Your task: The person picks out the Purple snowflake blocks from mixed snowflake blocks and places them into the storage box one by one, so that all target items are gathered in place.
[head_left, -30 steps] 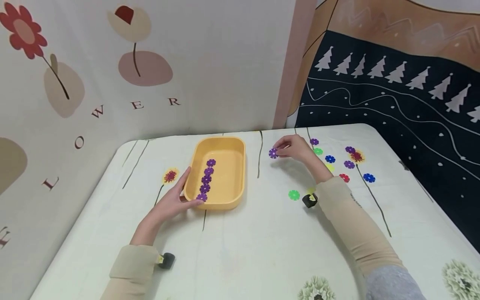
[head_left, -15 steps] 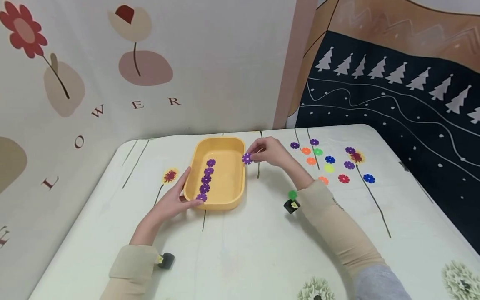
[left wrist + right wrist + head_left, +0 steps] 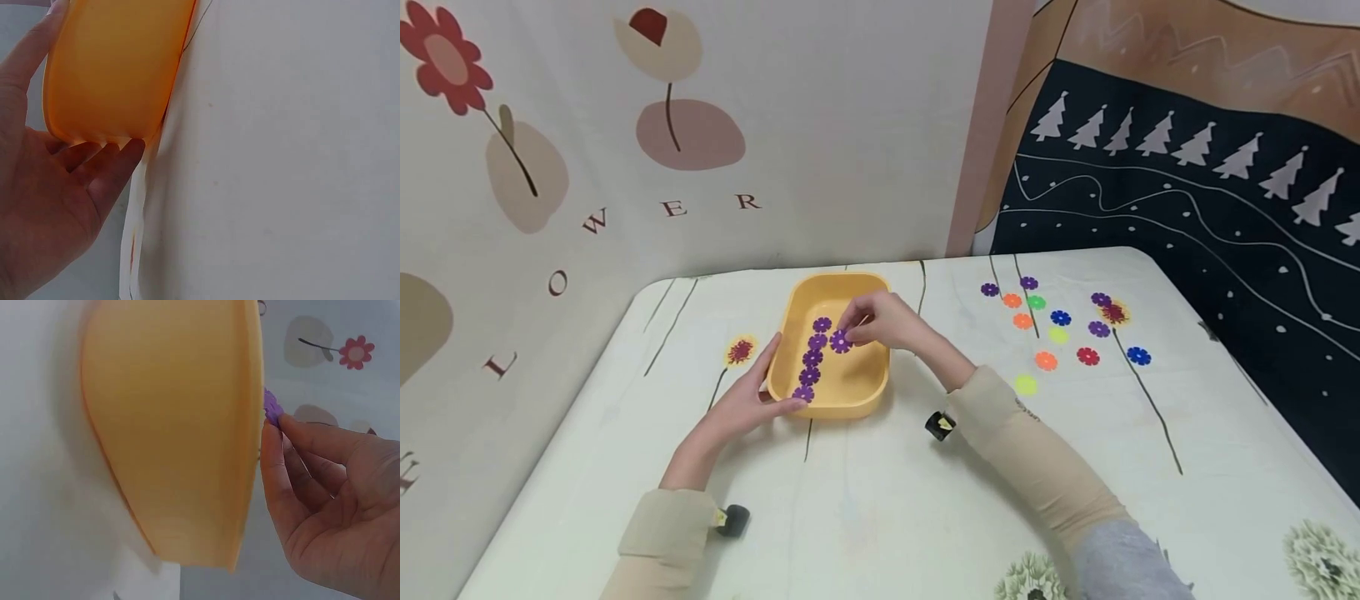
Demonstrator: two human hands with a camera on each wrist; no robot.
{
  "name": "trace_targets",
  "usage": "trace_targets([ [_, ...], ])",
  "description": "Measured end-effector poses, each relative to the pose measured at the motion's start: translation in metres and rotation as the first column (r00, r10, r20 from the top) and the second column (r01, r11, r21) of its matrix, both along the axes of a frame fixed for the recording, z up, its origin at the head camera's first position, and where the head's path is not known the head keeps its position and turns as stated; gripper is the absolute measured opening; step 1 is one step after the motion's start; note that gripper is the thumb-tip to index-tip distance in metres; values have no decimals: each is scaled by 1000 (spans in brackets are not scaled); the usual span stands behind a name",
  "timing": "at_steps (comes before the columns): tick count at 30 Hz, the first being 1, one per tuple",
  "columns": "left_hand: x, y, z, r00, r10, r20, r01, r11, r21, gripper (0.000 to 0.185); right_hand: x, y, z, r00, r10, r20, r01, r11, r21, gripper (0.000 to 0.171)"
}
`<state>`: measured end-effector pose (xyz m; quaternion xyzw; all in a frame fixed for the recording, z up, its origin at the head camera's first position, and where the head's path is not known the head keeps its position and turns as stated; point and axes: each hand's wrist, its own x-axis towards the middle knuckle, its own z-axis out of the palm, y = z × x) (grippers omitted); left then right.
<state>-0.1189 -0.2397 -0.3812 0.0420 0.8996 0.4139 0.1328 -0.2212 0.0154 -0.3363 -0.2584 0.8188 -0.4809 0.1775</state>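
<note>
Backdrop: pale wall cloth printed with flowers and scattered letters at left; dark hanging with white fir trees at right; below them a desk (image 3: 880,517) under a white cloth with printed flower stems.

Left hand (image 3: 741,406): fingers straight, cupped against the near left corner of a yellow rectangular tray (image 3: 868,385); thumb along the left wall, fingertips on the front rim; left wrist view shows the same fingers spread under the tray's rounded corner; a small black camera unit (image 3: 733,521) sits at that wrist.

Tray: stands flat on the desk, left of centre; inside it a row of purple flower discs (image 3: 812,358), linked edge to edge, runs from the near left corner toward the far wall.

Right hand (image 3: 883,321): reaches over the tray's right rim; thumb and forefinger pinch a single purple flower disc (image 3: 840,341), held just beside the upper part of the row; whether it touches the row cannot be told; right wrist view shows the disc at the fingertips, close to the tray's rim; a second black camera unit (image 3: 940,425) at this wrist.

Right part of desk: loose flower discs (image 3: 1047,360) lying flat, well apart from the tray; purple, orange, green, blue, yellow and red.
</note>
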Motion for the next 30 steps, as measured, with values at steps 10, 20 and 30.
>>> trace_targets([
  [10,1,0,0,1000,-6,2,6,1000,-3,110,10,-26,-15,991,132,-16,-130,988,80,9],
  [20,0,-1,-3,1000,-11,-12,12,1000,14,112,13,-35,-28,955,288,-67,-261,928,264,6],
  [30,1,0,-3,1000,-1,-5,1,1000,1,109,16,-37,-30,946,312,-89,-262,897,355,6],
])
